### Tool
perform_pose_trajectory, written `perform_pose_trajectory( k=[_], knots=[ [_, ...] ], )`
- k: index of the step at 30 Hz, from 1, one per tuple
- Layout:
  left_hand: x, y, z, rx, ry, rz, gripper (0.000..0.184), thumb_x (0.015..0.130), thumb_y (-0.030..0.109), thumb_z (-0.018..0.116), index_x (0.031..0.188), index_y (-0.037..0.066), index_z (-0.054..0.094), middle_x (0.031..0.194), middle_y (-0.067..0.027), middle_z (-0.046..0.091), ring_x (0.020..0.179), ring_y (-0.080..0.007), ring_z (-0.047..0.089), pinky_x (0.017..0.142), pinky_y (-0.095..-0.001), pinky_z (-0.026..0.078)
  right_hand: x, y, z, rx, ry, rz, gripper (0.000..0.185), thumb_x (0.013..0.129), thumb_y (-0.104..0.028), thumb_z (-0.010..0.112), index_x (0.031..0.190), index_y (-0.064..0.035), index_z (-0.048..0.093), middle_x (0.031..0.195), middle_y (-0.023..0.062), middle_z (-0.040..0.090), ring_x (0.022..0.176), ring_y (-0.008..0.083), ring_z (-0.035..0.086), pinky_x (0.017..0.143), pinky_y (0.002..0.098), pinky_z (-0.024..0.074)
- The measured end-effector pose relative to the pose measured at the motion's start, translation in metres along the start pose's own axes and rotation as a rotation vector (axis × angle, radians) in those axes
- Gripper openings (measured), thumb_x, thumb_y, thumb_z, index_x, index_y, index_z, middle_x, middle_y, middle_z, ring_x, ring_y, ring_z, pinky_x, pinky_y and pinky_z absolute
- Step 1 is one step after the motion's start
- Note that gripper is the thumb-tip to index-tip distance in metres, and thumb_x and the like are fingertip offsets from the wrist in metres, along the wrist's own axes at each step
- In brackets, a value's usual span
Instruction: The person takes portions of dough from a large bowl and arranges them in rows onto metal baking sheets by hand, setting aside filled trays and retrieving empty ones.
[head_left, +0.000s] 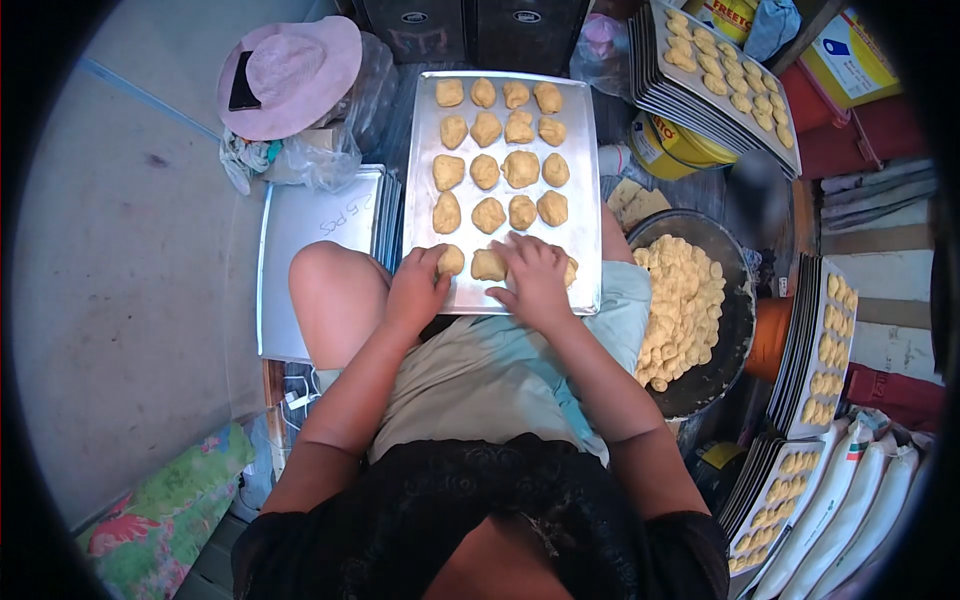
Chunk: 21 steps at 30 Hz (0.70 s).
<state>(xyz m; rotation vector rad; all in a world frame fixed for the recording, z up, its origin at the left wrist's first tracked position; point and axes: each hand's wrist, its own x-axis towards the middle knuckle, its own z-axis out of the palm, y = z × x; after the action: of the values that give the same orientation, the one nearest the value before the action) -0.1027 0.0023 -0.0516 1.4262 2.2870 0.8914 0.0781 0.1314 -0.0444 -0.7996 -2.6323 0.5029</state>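
Observation:
A metal baking tray (423, 150) lies across my lap, with rows of yellowish dough balls (486, 127) on it. At the near left corner, my left hand (421, 284) curls its fingers against a dough ball (452, 260). My right hand (537, 277) reaches over the same near row, its thumb and fingertips at the right side of a dough piece (487, 265). Another ball (571, 271) shows partly beyond that hand. What lies under its palm is hidden.
A large black basin (738, 345) full of dough pieces stands at my right. Stacked trays (640, 60) with dough rise at the back right, with more stacks (795, 370) further right. Stacked trays (310, 215) and a pink hat (295, 70) are at left.

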Motion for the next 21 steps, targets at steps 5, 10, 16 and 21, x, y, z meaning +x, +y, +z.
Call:
perform_pose_trajectory(
  k=[5, 10, 16, 21],
  knots=[
    [-0.001, -0.001, -0.004, -0.028, -0.088, -0.094, 0.044, 0.082, 0.015, 0.070, 0.123, 0.005, 0.058, 0.111, -0.0174, 0.059, 0.102, -0.0371, 0.058, 0.086, -0.0437, 0.048, -0.006, 0.038, -0.007, -0.024, -0.181, 0.088, 0.067, 0.073, -0.030, 0.079, 0.134, -0.0180, 0.054, 0.133, 0.0064, 0.053, 0.128, 0.0270, 0.043, 0.106, 0.0598, 0.0242],
    [0.001, 0.030, -0.008, 0.246, 0.066, 0.189, 0.052, 0.081, 0.024, 0.072, 0.129, 0.008, 0.057, 0.125, -0.0162, 0.054, 0.117, -0.0334, 0.051, 0.094, -0.0465, 0.041, -0.009, 0.032, -0.041, -0.049, -0.077, 0.198, 0.066, 0.070, -0.031, 0.081, 0.130, -0.0142, 0.058, 0.129, 0.0088, 0.056, 0.125, 0.0281, 0.047, 0.105, 0.0559, 0.0294],
    [0.023, 0.071, 0.047, 0.200, -0.046, 0.468, 0.051, 0.083, 0.025, 0.070, 0.130, 0.011, 0.057, 0.128, -0.0145, 0.054, 0.119, -0.0302, 0.052, 0.098, -0.0453, 0.038, -0.019, 0.062, -0.039, 0.217, -0.178, 0.304, 0.057, 0.071, -0.020, 0.079, 0.123, -0.0060, 0.060, 0.113, 0.0155, 0.059, 0.106, 0.0351, 0.059, 0.090, 0.0412, 0.0495],
    [0.043, 0.080, 0.063, 0.250, -0.112, 0.399, 0.036, 0.087, 0.022, 0.065, 0.121, 0.009, 0.062, 0.124, -0.0131, 0.058, 0.115, -0.0291, 0.055, 0.095, -0.0452, 0.040, 0.008, 0.091, -0.035, 0.366, -0.050, 0.177, 0.052, 0.072, -0.015, 0.076, 0.121, -0.0049, 0.060, 0.113, 0.0162, 0.059, 0.106, 0.0368, 0.058, 0.092, 0.0413, 0.0477]
  ],
)
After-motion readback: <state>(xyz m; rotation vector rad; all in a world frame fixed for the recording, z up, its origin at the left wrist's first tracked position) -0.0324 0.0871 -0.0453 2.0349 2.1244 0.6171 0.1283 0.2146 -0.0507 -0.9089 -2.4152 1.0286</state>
